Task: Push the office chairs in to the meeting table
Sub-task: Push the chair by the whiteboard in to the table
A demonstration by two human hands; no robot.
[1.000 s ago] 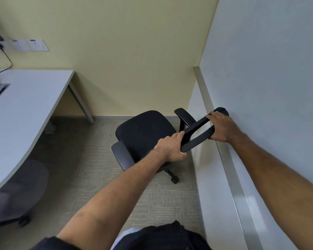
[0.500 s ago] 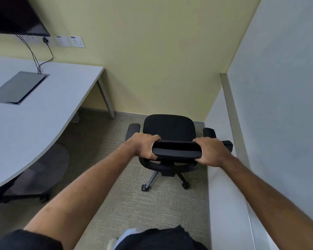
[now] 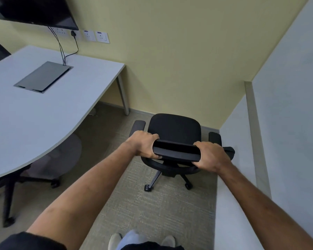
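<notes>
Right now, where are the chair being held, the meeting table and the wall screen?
Office chair [image 3: 174, 129]: head view, on the seat cushion.
Meeting table [image 3: 34, 112]: head view, on the bare tabletop.
Wall screen [image 3: 34, 10]: head view, on the dark panel.

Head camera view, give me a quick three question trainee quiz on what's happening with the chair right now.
1. True or false: both hands hold the chair backrest.
2. Which side of the chair is the table on? A) left B) right C) behind the person
3. Fill in: a second chair is tucked ____ the table.

Key: 1 true: left hand and right hand grip its top edge. 2 A. 3 under.
</notes>
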